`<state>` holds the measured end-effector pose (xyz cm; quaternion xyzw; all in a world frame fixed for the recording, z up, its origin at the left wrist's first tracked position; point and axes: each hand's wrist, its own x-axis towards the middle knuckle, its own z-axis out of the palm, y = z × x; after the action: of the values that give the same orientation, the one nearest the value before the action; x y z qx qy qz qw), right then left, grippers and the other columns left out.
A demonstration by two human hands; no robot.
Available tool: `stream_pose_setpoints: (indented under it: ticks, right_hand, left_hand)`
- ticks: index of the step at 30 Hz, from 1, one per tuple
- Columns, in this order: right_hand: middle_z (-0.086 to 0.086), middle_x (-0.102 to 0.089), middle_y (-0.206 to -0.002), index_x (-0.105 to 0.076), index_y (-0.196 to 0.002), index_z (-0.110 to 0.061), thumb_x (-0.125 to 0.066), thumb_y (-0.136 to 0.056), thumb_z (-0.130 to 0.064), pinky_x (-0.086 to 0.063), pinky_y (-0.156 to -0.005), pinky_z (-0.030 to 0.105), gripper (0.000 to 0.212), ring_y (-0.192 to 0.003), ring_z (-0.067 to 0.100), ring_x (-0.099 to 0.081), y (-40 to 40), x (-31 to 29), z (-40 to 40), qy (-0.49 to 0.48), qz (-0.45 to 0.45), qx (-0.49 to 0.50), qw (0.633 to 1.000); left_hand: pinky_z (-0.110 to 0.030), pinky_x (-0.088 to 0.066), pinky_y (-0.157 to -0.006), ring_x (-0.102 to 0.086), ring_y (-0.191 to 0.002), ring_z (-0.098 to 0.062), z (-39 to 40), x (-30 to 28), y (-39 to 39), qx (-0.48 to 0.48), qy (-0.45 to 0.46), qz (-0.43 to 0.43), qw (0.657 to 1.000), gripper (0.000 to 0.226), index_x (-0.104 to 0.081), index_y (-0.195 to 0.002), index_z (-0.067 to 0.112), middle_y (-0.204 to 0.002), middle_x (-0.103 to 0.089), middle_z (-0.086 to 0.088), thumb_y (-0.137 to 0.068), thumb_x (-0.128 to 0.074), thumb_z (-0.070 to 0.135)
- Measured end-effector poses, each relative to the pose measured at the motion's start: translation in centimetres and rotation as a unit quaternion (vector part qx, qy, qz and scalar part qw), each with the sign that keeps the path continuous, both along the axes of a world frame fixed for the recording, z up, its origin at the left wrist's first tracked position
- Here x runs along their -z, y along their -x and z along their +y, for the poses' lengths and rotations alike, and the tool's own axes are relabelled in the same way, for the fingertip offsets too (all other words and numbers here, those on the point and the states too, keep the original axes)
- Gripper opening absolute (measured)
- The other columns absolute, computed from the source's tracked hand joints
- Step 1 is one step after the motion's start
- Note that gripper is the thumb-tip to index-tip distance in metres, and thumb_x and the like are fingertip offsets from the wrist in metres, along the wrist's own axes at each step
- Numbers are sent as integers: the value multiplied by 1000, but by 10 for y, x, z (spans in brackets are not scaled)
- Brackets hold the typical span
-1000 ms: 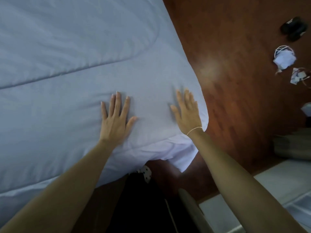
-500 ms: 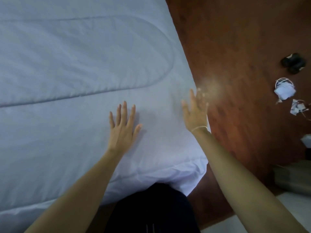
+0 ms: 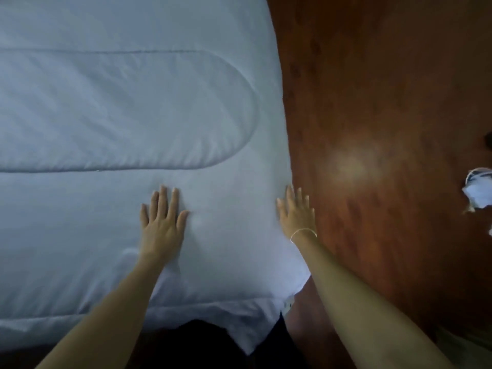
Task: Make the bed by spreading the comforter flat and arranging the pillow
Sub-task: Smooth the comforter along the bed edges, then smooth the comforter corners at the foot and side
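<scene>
— Comforter (image 3: 111, 110) lies spread over the bed, stretching away and leftward from both hands; where are they?

— Left hand (image 3: 161, 225) presses flat near the corner, fingers straight, grasping nothing. Right hand (image 3: 296, 214) rests at the side edge by the wooden floor (image 3: 378, 89), fingers extended, so it's nearer that overhang. No pillow in view

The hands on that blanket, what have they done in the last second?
Both hands slid forward across the comforter. The right hand moved out to its right edge; the left hand stayed flat farther in. Nothing was grasped or released, and the comforter remains spread.
</scene>
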<state>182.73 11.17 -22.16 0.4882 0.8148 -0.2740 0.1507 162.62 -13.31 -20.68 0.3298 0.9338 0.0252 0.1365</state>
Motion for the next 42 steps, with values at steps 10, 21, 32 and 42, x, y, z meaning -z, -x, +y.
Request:
stream_pose_setpoints:
  ticks: [10,21,32,42]
  right_hand:
    - [2,3,-161,3,-150,-36,-20,-97,-57,-6,-117,52,62,-148,30,3,-24,-92,81,-15,11,-175,984]
    - [3,1,-161,3,-150,-35,-25,-97,-57,-7,-117,52,64,-148,30,3,-5,-176,175,-73,75,-183,978]
    - [2,1,-161,3,-150,-39,-33,-95,-56,-4,-117,53,67,-148,28,3,105,-222,314,-78,123,-244,959]
    - [6,-3,-161,-2,-151,-31,-33,-97,-53,-5,-119,48,67,-148,26,0,218,-246,441,-79,152,-295,940]
  left_hand:
    - [-59,-1,-114,-6,-147,-31,99,-69,-89,-71,35,-41,996,69,-4,-151,22,-159,-2,-12,-95,-29,54]
    - [-57,-1,-115,-5,-147,-28,223,-140,-54,-31,-7,34,999,63,-5,-151,22,-160,-2,-9,-98,-20,52]
    - [-59,-5,-114,-14,-146,-29,335,-169,30,-112,-36,64,991,55,-25,-148,20,-158,-17,-9,-99,-32,45]
    - [-56,-6,-115,-12,-146,-27,470,-202,102,-138,-55,77,986,56,-20,-149,21,-159,-13,-8,-100,-28,46]
